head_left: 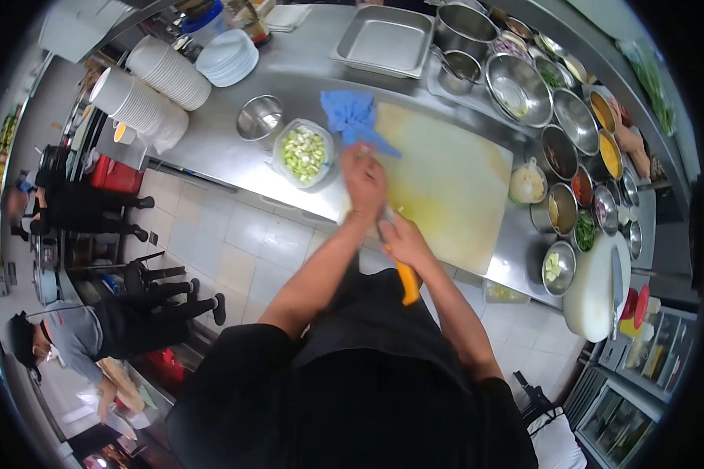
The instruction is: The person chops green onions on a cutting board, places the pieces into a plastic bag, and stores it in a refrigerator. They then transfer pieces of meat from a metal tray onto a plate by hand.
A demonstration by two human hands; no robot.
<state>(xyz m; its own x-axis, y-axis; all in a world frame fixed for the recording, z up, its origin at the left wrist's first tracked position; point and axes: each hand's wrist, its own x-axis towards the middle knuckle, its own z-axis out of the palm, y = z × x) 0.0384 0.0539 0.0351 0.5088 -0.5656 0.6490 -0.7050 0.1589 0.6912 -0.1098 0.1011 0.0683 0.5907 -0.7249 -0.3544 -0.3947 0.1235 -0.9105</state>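
Observation:
My right hand (405, 241) is closed round a knife with a yellow handle (407, 283), over the near left part of the cutting board (454, 168). The handle points back toward my apron, and the blade lies mostly hidden between my two hands. Just beyond, my left hand (364, 181) is blurred by motion beside the blade, fingers toward the blue cloth (348, 109); whether it holds anything I cannot make out. Left of it stands a clear container of chopped pale-green vegetable (303, 155). Yellowish-green stains and a small scrap mark the board.
An empty metal pot (260, 117) stands behind the container. Stacked white bowls (137, 109) are at the left, a steel tray (385, 41) at the back. Several metal bowls of ingredients (555, 211) crowd the right, near another knife (617, 285). Two people (78, 332) stand at the left.

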